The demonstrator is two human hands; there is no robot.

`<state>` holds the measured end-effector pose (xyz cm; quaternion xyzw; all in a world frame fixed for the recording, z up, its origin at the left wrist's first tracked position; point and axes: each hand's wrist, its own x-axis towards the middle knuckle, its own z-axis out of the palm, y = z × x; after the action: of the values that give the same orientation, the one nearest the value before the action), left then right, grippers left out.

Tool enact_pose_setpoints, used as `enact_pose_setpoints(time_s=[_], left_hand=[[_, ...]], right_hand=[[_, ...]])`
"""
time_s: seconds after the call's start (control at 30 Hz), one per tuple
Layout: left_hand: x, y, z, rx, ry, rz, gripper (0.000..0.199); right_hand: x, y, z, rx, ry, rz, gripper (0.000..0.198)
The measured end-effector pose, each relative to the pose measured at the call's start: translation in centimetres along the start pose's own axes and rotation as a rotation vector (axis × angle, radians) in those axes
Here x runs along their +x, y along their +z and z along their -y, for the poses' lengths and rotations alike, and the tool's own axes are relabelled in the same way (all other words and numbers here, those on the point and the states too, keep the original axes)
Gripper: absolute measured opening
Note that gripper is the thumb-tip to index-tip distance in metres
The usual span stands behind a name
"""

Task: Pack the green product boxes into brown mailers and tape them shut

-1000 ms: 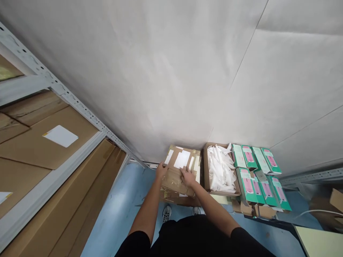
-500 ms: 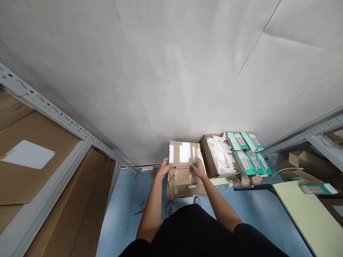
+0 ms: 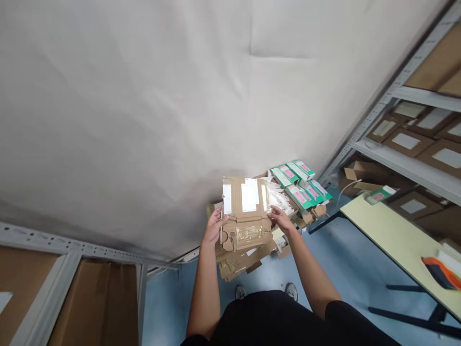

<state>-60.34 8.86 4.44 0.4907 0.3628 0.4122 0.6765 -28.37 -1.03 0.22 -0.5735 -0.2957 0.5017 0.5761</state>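
Note:
A flattened cardboard box with white labels and clear tape is held up in front of me. My left hand grips its left edge, thumb on the near face. On the opposite edge, my right hand is closed round the cardboard. Below it lie more flattened cardboard pieces, partly covered by the held one. Just right of my right hand, white items fill a carton that is mostly hidden behind the held box.
Green-and-white boxes with pink panels stand against the grey wall. On the right are a pale-yellow table and a metal shelf holding labelled cartons. Another rack with a large carton is at lower left.
Both hands have lifted the flattened box off the cardboard pile, toward me. My view has turned right, showing more of the table and right-hand shelf.

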Motion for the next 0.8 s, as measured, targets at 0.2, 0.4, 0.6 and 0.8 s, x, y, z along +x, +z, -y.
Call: enact_pose_setpoints(time_s=[0.2, 0.4, 0.6, 0.8], left_hand=[[3.3, 12.0, 0.6, 0.103, -0.030, 0.124, 0.079], [5.2, 30.6, 4.7, 0.088, -0.107, 0.349, 0.089], [5.3, 49.1, 9.8, 0.117, -0.124, 0.622, 0.086], [6.2, 62.5, 15.2, 0.139, -0.223, 0.811, 0.085]], right_hand=[[-3.9, -12.4, 3.7, 0.080, -0.082, -0.150, 0.071], [-11.0, -29.1, 6.3, 0.089, -0.169, -0.393, 0.065], [-20.5, -43.3, 6.6, 0.121, -0.192, -0.642, 0.057], [-26.5, -52.3, 5.4, 0.205, -0.198, -0.873, 0.058]])
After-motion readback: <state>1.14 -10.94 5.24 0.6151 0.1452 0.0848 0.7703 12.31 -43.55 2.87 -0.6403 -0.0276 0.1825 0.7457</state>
